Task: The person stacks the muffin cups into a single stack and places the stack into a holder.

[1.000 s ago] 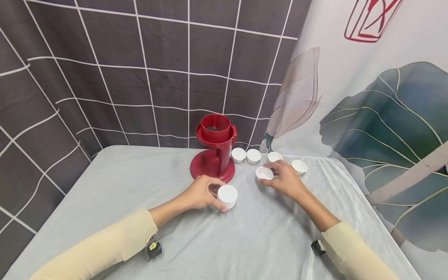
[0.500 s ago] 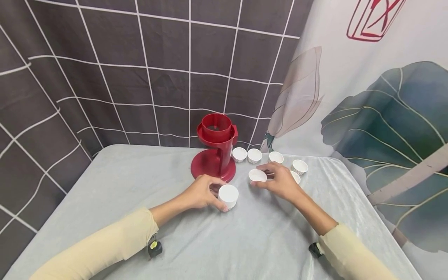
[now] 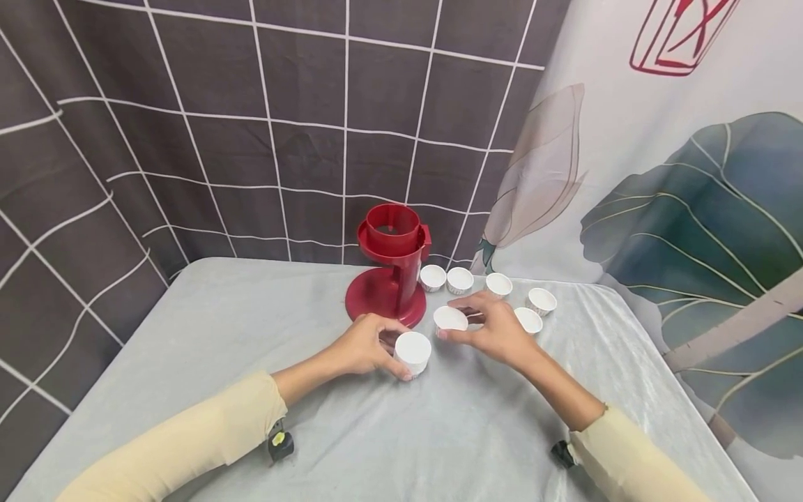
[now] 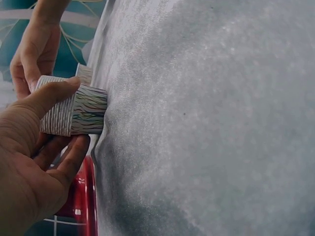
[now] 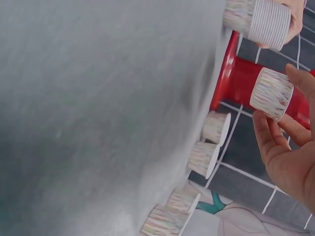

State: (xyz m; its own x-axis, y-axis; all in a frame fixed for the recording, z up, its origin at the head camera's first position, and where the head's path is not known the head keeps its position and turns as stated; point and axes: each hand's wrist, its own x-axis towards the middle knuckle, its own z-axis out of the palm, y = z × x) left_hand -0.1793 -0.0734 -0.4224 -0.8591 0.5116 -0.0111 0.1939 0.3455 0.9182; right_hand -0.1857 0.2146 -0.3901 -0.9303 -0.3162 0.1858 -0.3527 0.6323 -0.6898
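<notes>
My left hand (image 3: 366,346) grips a stack of nested white paper baking cups (image 4: 69,110); the stack stands on the cloth, its lowest cup showing a streaky coloured pattern. With thumb and fingers, my right hand (image 3: 495,331) holds a single paper baking cup (image 5: 271,93), mouth up, raised off the table. In the head view this cup (image 3: 450,318) is just right of and beyond the stack, apart from it. Beside the right hand sits another baking cup (image 3: 529,321), with a further cup (image 3: 541,301) behind it.
A red stand (image 3: 366,296) with a ring-shaped top rises behind the left hand. Along the back edge are more baking cups (image 3: 461,280), right of the stand. Grey cloth (image 3: 251,314) covers the table; a dark gridded curtain (image 3: 301,160) hangs behind.
My right hand has carried its cup leftward, closer to the stack, uncovering a cup that it hid before. The left hand keeps its grip on the stack in the same place.
</notes>
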